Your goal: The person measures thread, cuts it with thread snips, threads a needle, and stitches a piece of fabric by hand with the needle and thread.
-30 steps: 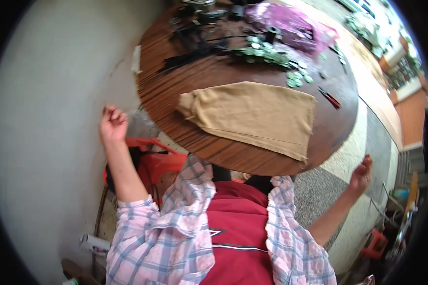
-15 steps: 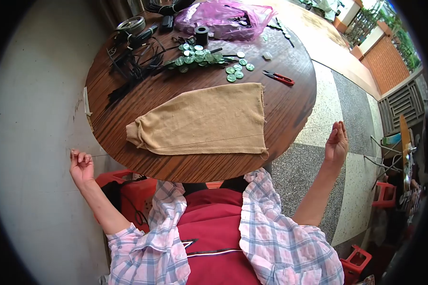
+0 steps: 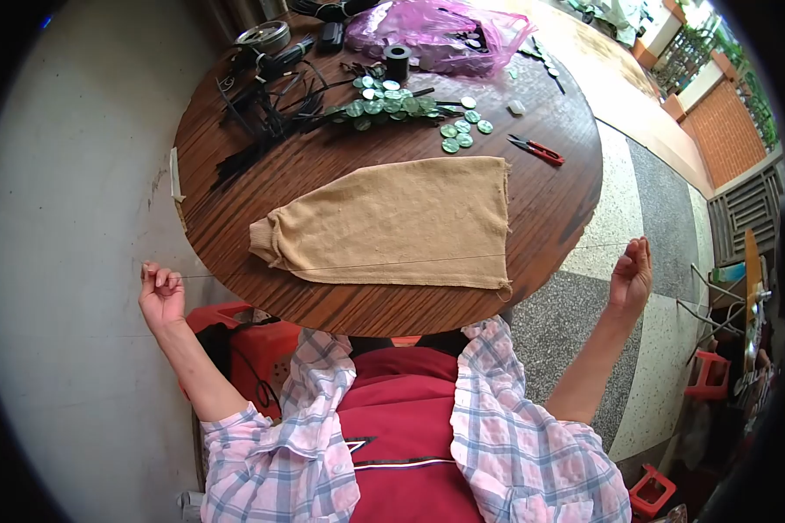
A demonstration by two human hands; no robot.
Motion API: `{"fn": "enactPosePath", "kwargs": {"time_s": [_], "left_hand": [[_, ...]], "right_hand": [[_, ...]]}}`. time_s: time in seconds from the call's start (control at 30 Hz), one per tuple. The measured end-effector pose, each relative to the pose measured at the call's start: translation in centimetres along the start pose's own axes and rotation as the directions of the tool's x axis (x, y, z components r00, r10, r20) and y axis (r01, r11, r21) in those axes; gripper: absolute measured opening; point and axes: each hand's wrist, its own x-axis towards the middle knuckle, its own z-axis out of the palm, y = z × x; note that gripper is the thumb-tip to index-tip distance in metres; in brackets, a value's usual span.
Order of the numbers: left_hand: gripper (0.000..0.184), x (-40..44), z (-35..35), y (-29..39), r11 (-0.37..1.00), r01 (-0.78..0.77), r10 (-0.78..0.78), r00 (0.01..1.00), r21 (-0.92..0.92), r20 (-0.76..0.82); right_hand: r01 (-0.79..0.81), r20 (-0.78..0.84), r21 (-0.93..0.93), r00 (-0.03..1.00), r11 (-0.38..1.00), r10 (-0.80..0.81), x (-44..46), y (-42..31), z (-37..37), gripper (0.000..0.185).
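Note:
A thin dark thread (image 3: 392,264) runs taut between my hands, passing over a tan knitted cloth piece (image 3: 401,222) that lies flat on the round wooden table (image 3: 340,314). My left hand (image 3: 162,296) is off the table's left edge, its fingertips pinched on one end of the thread. Out past the right edge, my right hand (image 3: 631,275) is raised with its fingers pressed together on the other end. Neither hand touches the cloth.
Red-handled snips (image 3: 536,151), green discs (image 3: 392,105), a black spool (image 3: 397,63), black strips (image 3: 270,113) and a pink plastic bag (image 3: 436,37) lie on the table. A red stool (image 3: 262,349) is at lower left, with a wall at left.
The view has swung, so the table shifted left and then slightly back right. Both hands stay spread wide, and the thread, not discernible in the blurred first frame, now shows across the cloth.

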Motion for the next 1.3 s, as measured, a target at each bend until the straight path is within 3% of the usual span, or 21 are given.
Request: {"fn": "enactPosePath", "kwargs": {"time_s": [0.17,0.33,0.47,0.67,0.77,0.83,1.0,1.3], "left_hand": [[0.008,-0.1,-0.1,-0.1,1.0,-0.015,0.015,1.0,0.003,0.011],[0.008,-0.3,0.0,-0.3,1.0,-0.014,0.014,0.999,-0.012,0.036],[0.009,-0.4,0.5,-0.5,1.0,-0.016,0.016,1.0,-0.008,0.016],[0.008,-0.3,0.6,-0.5,0.999,-0.035,0.035,0.999,0.004,-0.024],[0.009,0.2,-0.6,-0.2,1.0,-0.024,0.024,1.0,-0.013,0.011],[0.009,0.2,-0.6,-0.1,0.999,-0.02,0.02,1.0,-0.025,-0.004],[0.01,0.2,-0.6,-0.1,1.0,-0.019,0.018,1.0,-0.018,-0.023],[0.007,0.5,-0.4,0.0,1.0,0.003,-0.003,1.0,0.002,0.014]], "right_hand": [[-0.067,0.065,0.033,0.996,0.997,0.065,1.1,0.0,-1.5,0.011],[-0.101,0.158,0.184,0.985,0.978,0.072,2.5,0.2,-3.7,0.024],[-0.142,0.184,0.151,0.976,0.978,0.113,2.5,-0.1,-2.9,0.032],[-0.014,0.004,-0.004,1.0,1.0,0.014,2.6,0.2,-3.0,0.028],[-0.075,0.12,0.026,0.99,0.997,0.071,0.9,0.0,0.3,0.024],[-0.1,0.148,0.168,0.986,0.981,0.075,1.5,0.3,-0.8,0.025],[-0.088,0.131,0.215,0.99,0.972,0.061,0.7,0.2,0.2,0.021],[-0.017,0.05,0.061,0.999,0.998,0.014,-0.1,0.2,1.8,0.021]]}}
